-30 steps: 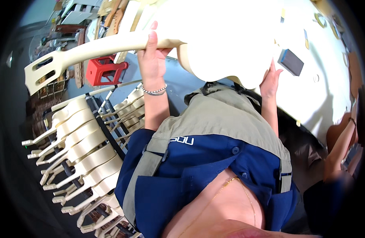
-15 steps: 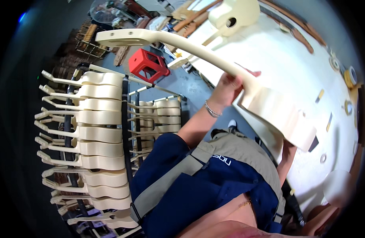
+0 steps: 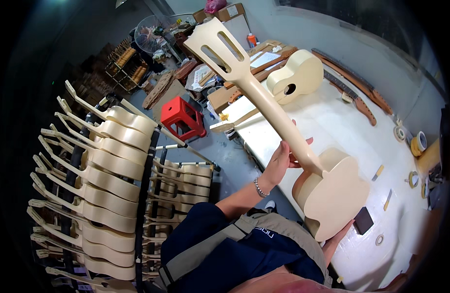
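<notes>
Showing back: cream guitar (image 3: 335, 195), 2-slot headstock (image 3: 238, 72); left hand (image 3: 278, 163) curled round neck (image 3: 271, 110); right hand (image 3: 338, 236) at body edge, grip unclear.

The view comes from a fisheye camera, the left of a side-by-side pair worn on the head, facing down and forward, very near the shirt (image 3: 230, 259) at the lower edge. The guitar (image 3: 332, 195) is close, right of centre; the rack (image 3: 145, 210) spreads along the left, the table (image 3: 347, 127) across the right, the wall (image 3: 303, 27) farther off at the top, edges bending toward a dark rim
</notes>
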Action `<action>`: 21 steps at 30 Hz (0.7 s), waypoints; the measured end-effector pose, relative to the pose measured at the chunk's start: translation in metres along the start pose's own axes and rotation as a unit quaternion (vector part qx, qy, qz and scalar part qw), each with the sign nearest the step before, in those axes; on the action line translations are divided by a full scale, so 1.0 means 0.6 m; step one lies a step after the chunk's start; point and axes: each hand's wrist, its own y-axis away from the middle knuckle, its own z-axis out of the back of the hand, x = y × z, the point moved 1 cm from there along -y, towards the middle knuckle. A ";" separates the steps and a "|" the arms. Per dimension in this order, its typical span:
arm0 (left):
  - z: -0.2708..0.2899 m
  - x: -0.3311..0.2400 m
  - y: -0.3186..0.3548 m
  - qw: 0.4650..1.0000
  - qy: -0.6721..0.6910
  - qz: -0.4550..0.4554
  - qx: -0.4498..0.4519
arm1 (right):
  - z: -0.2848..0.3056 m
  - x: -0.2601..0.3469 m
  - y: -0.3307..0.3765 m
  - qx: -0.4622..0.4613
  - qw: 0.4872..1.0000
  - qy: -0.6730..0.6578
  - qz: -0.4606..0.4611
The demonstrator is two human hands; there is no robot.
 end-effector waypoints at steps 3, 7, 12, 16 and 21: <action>-0.008 0.000 0.000 1.000 -0.009 0.001 0.025 | 0.000 -0.005 0.004 0.021 0.999 0.025 0.039; -0.013 -0.003 0.005 0.999 0.007 -0.006 0.032 | -0.013 -0.005 0.008 0.027 0.997 0.048 0.047; -0.013 -0.014 -0.001 0.998 -0.022 -0.061 0.014 | -0.006 0.009 -0.006 0.083 0.992 0.095 0.022; -0.002 -0.036 -0.031 0.990 0.042 -0.135 0.002 | -0.016 0.012 0.002 0.031 0.987 -0.046 -0.148; 0.030 -0.086 -0.050 0.972 0.118 -0.200 0.022 | -0.001 -0.041 -0.020 0.076 0.959 0.024 -0.273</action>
